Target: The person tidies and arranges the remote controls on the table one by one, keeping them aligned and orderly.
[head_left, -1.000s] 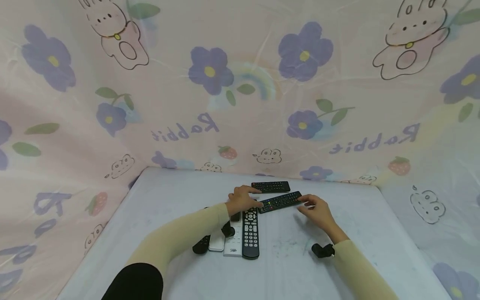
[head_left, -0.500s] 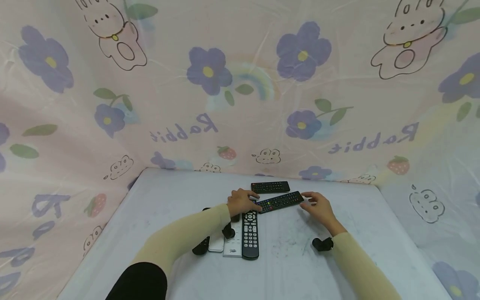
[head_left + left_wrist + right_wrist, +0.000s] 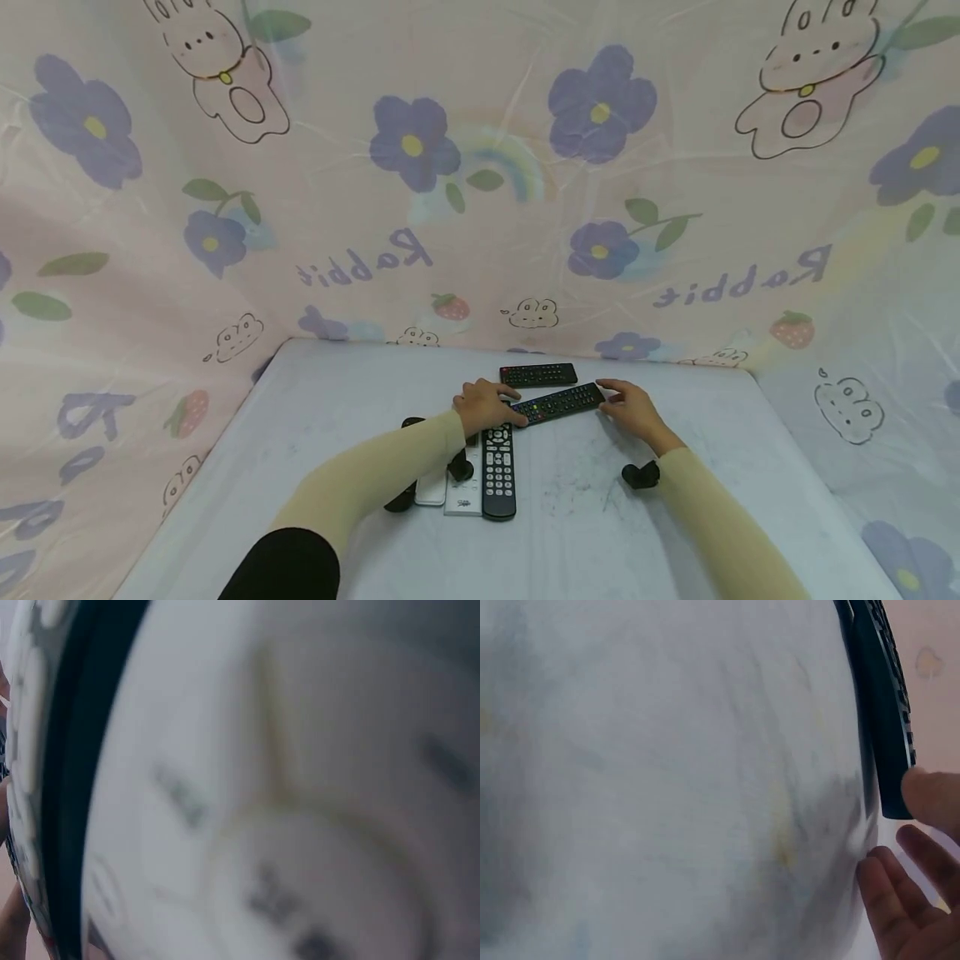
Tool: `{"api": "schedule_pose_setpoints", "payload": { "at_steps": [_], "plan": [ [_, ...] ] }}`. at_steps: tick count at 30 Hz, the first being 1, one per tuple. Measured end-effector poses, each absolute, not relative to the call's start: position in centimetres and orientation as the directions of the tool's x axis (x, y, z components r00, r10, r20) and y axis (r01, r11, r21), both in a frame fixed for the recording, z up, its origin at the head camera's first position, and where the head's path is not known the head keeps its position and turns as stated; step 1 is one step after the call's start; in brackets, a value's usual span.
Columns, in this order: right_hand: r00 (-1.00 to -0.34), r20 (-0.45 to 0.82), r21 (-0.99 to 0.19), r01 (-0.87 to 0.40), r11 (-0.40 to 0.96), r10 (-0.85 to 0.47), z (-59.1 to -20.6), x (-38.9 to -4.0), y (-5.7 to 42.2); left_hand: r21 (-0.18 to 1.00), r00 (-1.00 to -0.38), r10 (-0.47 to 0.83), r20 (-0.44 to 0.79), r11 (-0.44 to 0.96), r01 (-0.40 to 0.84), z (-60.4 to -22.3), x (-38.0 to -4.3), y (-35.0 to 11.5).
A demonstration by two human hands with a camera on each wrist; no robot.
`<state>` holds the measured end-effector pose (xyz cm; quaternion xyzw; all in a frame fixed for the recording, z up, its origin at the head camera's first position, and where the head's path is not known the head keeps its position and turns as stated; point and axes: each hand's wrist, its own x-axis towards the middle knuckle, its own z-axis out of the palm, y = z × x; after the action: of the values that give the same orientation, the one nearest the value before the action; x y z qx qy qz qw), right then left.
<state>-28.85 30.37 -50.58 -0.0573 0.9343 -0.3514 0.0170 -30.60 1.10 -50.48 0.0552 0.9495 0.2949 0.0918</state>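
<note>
My left hand (image 3: 483, 407) is at the left end of a slanted black remote control (image 3: 558, 404), with thumb and forefinger about that end. At the remote's right end is my right hand (image 3: 633, 410), its fingers mostly extended. In the right wrist view one fingertip (image 3: 930, 796) touches the end of the remote, while the other fingers are spread beside it. Just below the left hand a long black remote with pale buttons (image 3: 498, 475) lies lengthwise. A white remote (image 3: 463, 500) lies beside it, partly hidden by the left sleeve.
Farther back, another black remote (image 3: 537, 375) lies crosswise on the white table (image 3: 570, 533). A white-edged device (image 3: 431, 490) and a dark remote (image 3: 401, 500) show partly under the left forearm. A printed curtain (image 3: 480, 167) hangs behind and at both sides.
My right hand drew slightly away from the slanted remote's end, then came back to touch it. The left hand has stayed at the other end. The remotes look unmoved.
</note>
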Motion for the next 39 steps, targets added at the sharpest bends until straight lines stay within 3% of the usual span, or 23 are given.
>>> {"api": "schedule_pose_setpoints", "payload": {
  "at_steps": [26, 39],
  "plan": [
    [-0.986, -0.006, -0.640, -0.124, 0.758, -0.167, -51.0, -29.8, 30.1, 0.505, -0.970, 0.206, -0.129, 0.856, 0.114, -49.8, -29.9, 1.0],
    [-0.987, -0.034, -0.649, -0.097, 0.755, -0.157, -51.2, -30.0, 29.9, 0.544, -0.974, 0.170, -0.148, 0.837, 0.064, -49.8, -30.0, 1.4]
  ]
}}
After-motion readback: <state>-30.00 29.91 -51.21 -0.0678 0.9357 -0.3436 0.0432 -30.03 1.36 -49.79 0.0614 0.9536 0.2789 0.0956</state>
